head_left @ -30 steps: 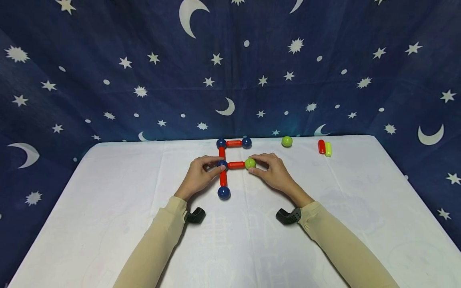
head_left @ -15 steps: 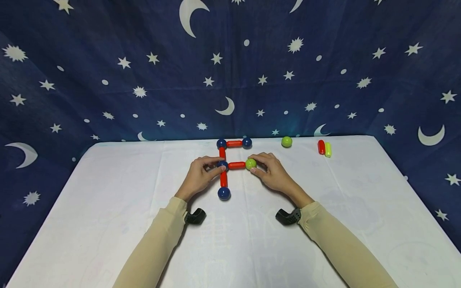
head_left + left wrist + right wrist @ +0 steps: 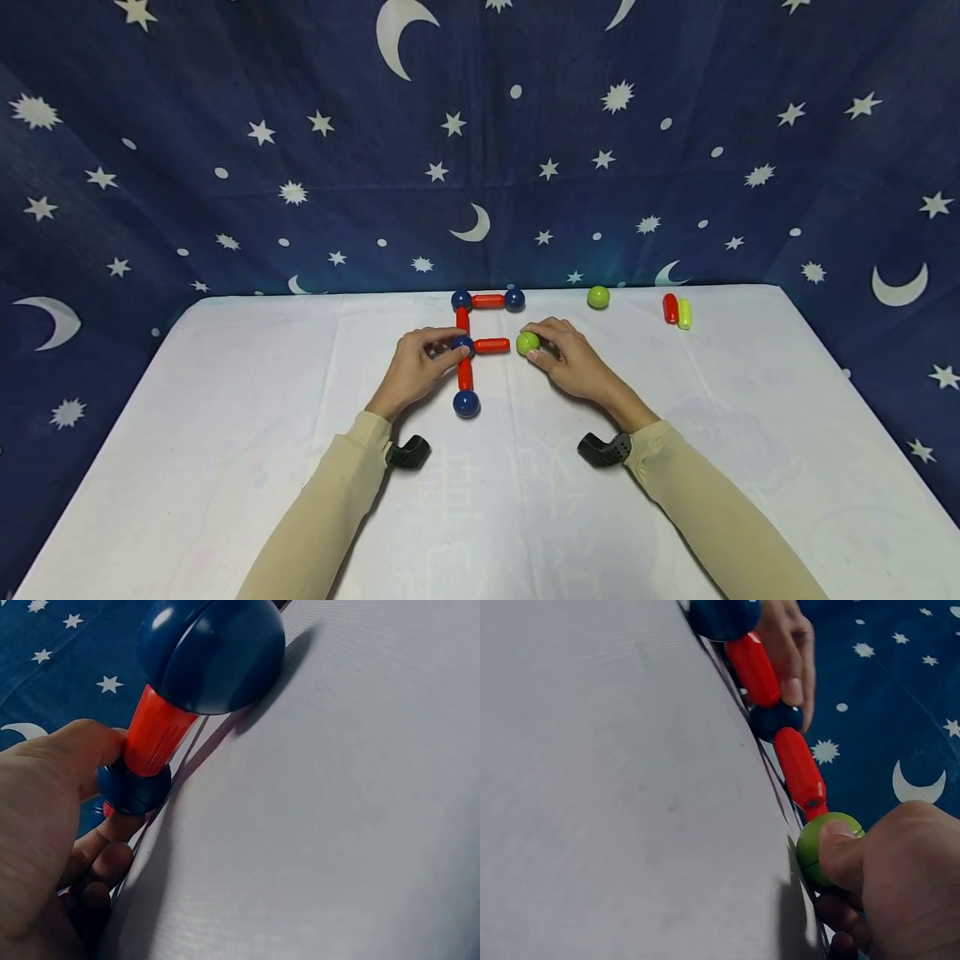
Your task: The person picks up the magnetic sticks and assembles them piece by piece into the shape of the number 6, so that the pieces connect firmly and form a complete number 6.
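Note:
On the table lies an F-shaped frame of red rods and blue balls. My left hand [image 3: 418, 367] pinches its middle blue ball [image 3: 462, 345] between thumb and fingers. From that ball a red rod [image 3: 492, 346] points right with its far end bare. A green ball [image 3: 527, 343] is pinched by my right hand [image 3: 572, 362], a small gap away from the rod's end. The frame's near blue ball [image 3: 467, 404] looms large in the left wrist view. At the far end, a top red rod [image 3: 489, 301] joins two blue balls.
A second green ball [image 3: 597, 297] lies near the table's back edge. Farther right, a loose red rod [image 3: 670, 308] and a yellow-green rod [image 3: 684, 313] lie side by side. Behind the white-covered table [image 3: 225, 417] hangs a dark blue star-patterned cloth [image 3: 337, 167].
My right hand has drawn the green ball slightly right, off the end of the middle red rod it was touching. My left hand stays on the middle blue ball.

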`<state>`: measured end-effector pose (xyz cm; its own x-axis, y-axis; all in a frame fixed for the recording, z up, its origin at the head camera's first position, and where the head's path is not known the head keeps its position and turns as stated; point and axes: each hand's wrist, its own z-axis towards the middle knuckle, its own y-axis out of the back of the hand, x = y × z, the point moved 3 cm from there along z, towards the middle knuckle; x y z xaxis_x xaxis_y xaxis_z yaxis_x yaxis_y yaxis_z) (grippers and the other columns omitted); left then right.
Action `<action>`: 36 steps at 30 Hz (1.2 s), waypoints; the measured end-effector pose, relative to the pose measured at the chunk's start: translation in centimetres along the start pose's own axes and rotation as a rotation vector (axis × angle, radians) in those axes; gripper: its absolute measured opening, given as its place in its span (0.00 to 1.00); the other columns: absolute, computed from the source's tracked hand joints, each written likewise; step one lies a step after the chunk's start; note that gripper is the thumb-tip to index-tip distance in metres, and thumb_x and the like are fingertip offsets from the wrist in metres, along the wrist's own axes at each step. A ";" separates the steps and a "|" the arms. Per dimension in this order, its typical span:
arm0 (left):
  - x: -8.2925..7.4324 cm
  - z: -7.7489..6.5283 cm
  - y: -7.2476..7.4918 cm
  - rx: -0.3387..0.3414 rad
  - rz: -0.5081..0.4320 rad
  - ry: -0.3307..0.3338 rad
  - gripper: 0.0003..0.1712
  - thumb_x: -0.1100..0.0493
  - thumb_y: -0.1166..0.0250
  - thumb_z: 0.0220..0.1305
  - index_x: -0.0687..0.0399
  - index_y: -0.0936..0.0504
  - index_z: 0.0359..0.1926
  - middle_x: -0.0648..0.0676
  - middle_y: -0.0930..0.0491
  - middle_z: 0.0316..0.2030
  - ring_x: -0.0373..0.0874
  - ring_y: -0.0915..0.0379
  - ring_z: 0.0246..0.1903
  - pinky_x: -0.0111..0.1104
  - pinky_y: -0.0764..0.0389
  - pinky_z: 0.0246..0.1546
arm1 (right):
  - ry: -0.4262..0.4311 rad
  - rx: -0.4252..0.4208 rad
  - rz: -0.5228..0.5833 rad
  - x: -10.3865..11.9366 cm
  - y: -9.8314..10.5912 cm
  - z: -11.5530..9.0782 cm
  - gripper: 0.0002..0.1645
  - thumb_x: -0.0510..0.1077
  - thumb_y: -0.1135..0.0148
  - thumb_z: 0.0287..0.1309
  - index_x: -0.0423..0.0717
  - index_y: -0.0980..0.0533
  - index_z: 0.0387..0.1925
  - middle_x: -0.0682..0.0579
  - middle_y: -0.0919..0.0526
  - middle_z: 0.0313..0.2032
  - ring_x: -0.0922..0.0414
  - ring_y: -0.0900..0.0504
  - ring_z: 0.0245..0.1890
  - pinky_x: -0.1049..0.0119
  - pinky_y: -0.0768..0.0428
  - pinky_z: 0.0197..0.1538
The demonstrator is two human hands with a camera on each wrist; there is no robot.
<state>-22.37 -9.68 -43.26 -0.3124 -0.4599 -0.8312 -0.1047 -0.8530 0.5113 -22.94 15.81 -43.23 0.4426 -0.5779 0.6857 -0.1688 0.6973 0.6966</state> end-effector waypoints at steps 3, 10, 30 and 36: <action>0.0 0.0 0.0 -0.004 -0.004 -0.008 0.16 0.59 0.28 0.64 0.56 0.12 0.53 0.54 0.17 0.38 0.49 0.28 0.38 0.39 0.27 0.43 | 0.003 -0.011 0.004 -0.1 0.1 0.0 0.21 0.37 0.36 0.66 0.37 0.22 0.59 0.45 0.19 0.49 0.48 0.26 0.51 0.50 0.29 0.54; 0.1 -0.2 0.1 0.004 -0.009 -0.006 0.17 0.58 0.28 0.64 0.55 0.12 0.53 0.54 0.16 0.39 0.49 0.28 0.39 0.40 0.27 0.43 | -0.028 -0.007 0.031 -0.4 0.3 -0.2 0.21 0.38 0.35 0.67 0.38 0.22 0.60 0.46 0.19 0.48 0.50 0.25 0.49 0.52 0.27 0.53; 0.5 -0.1 0.1 0.010 -0.049 0.020 0.17 0.57 0.27 0.64 0.56 0.12 0.53 0.54 0.17 0.37 0.49 0.28 0.38 0.38 0.26 0.42 | -0.280 -0.328 -0.115 -5.9 8.9 -3.8 0.24 0.39 0.31 0.63 0.31 0.23 0.57 0.35 0.20 0.44 0.43 0.21 0.41 0.56 0.25 0.45; 0.4 -0.1 -0.1 0.013 -0.052 0.026 0.18 0.57 0.27 0.64 0.55 0.12 0.54 0.53 0.17 0.38 0.49 0.28 0.39 0.38 0.25 0.43 | -0.290 -0.320 -0.142 -6.4 9.2 -4.2 0.26 0.42 0.30 0.62 0.32 0.23 0.58 0.36 0.19 0.43 0.44 0.22 0.41 0.56 0.26 0.45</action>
<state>-22.41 -9.86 -43.67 -0.2817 -0.4217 -0.8618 -0.1322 -0.8726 0.4702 -23.65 27.75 -42.08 0.1686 -0.7407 0.6503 0.1764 0.6718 0.7194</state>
